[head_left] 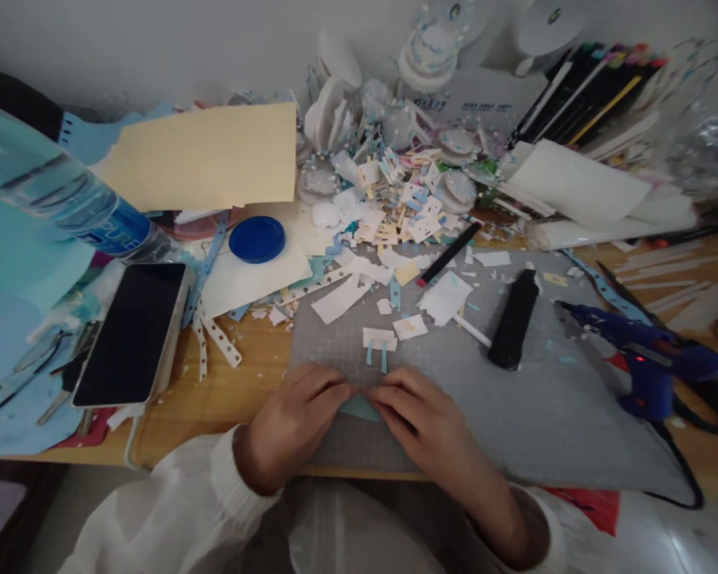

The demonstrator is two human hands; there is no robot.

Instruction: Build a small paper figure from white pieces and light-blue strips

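Observation:
My left hand (296,414) and my right hand (419,414) meet at the near edge of a grey cutting mat (538,399). Both have their fingers curled and pressed onto a small light-blue paper piece (359,409), which shows only between the fingertips. Just beyond them lies a small white paper cut-out with blue strips (379,341). White sleeves cover both of my forearms.
A black phone (132,331) lies at left beside a plastic bottle (53,195). A blue glue gun (646,351), a black cutter (513,319) and a black pen (448,253) rest on or near the mat. Paper scraps (395,207), a blue lid (257,239) and marker pens (592,88) crowd the back.

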